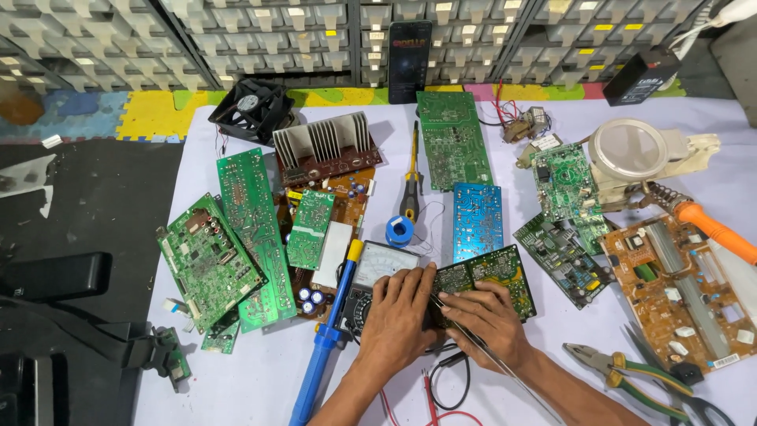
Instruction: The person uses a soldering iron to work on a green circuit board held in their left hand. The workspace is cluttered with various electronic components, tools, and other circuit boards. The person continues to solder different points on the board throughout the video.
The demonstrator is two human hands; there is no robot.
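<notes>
Dozens of circuit boards crowd the white table [236, 379], leaving bare room only along its near edge. Near that edge's middle, a small green board [493, 272] lies pinned flat for steadiness: the left hand [398, 315] presses open-palmed over a meter [377, 272], while the right hand [485, 315] pinches thin tweezers [473, 339].

1. A pale lavender sheet covers the work surface [236, 379], lit evenly from above with only soft shadows.
2. Behind it, rows of small grey parts drawers [268, 31] fill the back wall from edge to edge, many with light labels on their fronts.
3. Bright foam puzzle mats [150, 110] in yellow, green, blue and pink run along the foot of the drawers.
4. Dark matting [95, 205] lies to the left of the surface.
</notes>
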